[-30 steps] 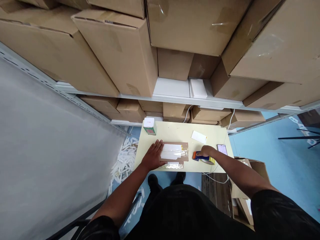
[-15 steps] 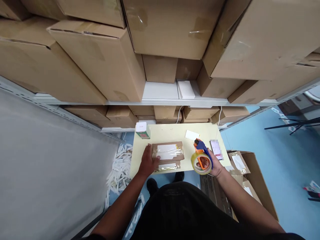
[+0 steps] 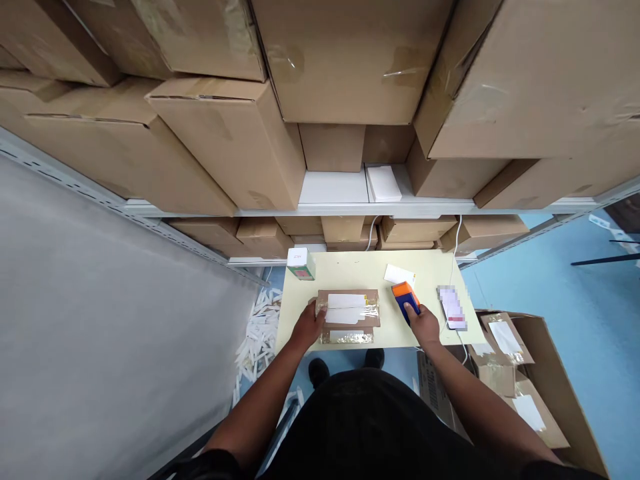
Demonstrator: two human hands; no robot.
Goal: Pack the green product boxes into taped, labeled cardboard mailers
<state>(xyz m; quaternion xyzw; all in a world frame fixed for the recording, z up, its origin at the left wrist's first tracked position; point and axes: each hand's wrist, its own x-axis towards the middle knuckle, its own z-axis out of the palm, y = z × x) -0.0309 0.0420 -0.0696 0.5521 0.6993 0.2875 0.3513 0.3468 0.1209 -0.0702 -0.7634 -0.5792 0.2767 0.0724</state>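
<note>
The pale table (image 3: 345, 270) bears taped cardboard (image 3: 349, 309), a carton (image 3: 301, 265), slip (image 3: 397, 273) and phone (image 3: 452, 309).

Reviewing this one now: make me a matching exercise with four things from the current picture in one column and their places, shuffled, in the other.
Things
1. Tape dispenser
2. Phone
3. Green-and-white box
4. Farther cardboard parcel

Places
A. Near the far left corner of the pale table
B. With the left hand at its left end
C. Held in the right hand
D. Lying by the table's right edge

Right pairs: 1-C, 2-D, 3-A, 4-B
</note>
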